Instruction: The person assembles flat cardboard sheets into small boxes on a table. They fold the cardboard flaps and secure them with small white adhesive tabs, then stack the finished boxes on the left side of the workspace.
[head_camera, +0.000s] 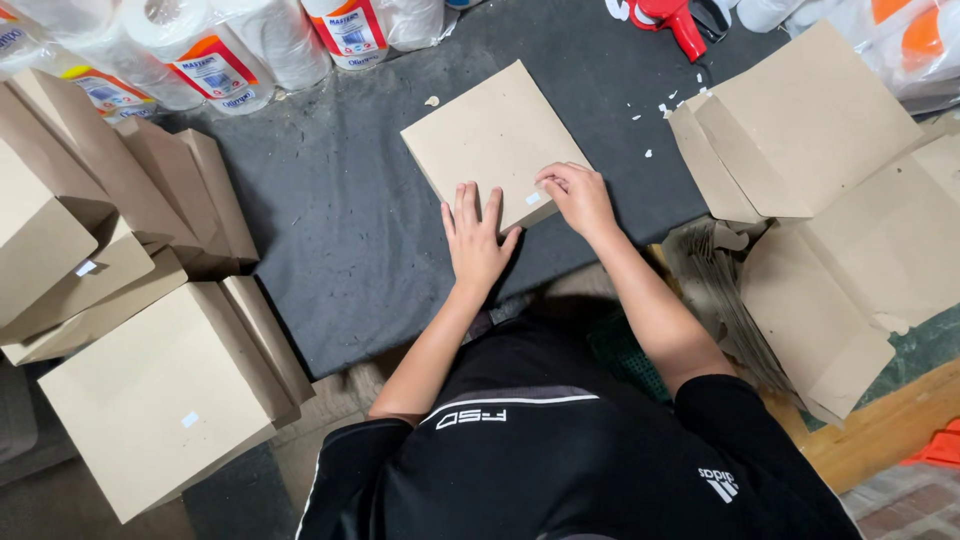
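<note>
From the head camera, a flat brown cardboard box (492, 135) lies on a dark grey mat (330, 230), tilted a little, just in front of the person. The left hand (476, 238) rests palm down on the box's near edge, fingers spread flat and gripping nothing, pinning the cardboard in place. The right hand (577, 195) sits beside it at the near right corner, fingers curled and pressing beside a small white sticker (533, 198) on the lid; whether it pinches anything I cannot tell.

The step in hand looks like sealing the closed box, with the sticker being rubbed down over the flap edge. The next move seems to call for firm fingertip pressure while the left hand keeps the box from sliding.

To the left, closed boxes (160, 395) of the same kind lie stacked, one showing a like white sticker. To the right lie unfolded cardboard blanks (830, 200). Along the far edge stand wrapped paper rolls (215, 50), and a red tape dispenser (672, 18) lies near white paper scraps (665, 108).
</note>
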